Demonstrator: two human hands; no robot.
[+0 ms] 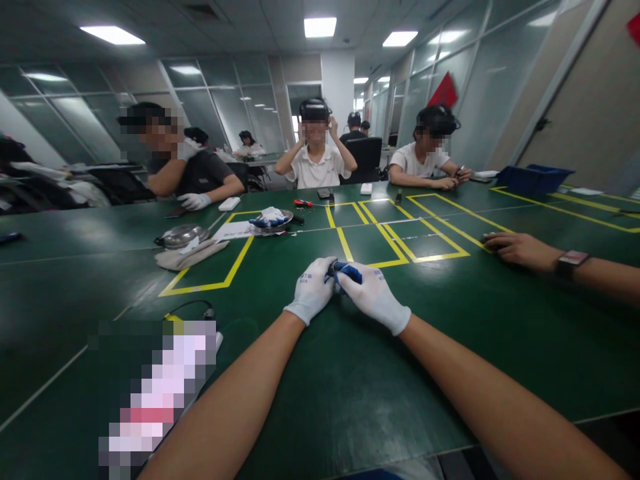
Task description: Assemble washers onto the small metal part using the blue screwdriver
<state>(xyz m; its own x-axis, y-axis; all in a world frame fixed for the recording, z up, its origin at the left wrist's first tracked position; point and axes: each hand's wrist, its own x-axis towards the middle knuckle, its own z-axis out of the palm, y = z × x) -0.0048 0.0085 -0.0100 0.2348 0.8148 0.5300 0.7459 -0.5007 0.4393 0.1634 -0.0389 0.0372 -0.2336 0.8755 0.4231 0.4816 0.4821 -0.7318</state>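
White work gloves with blue-coated fingers cover both of my hands, which meet above the green table [310, 373]. Closed fingers on my left hand [313, 288] press against a small dark piece [332, 269], mostly hidden, whose kind I cannot make out. My right hand [374, 293] is closed too, thumb and fingers pinched together at the same spot, touching the left fingertips.
Yellow tape [205, 288] marks rectangles on the table. Further off lie a metal pan [287, 223], a lidded pan [183, 236], a cloth [193, 255] and a red screwdriver [303, 203]. A blue bin [533, 179] stands far right. A co-worker's hand [525, 250] reaches in at right.
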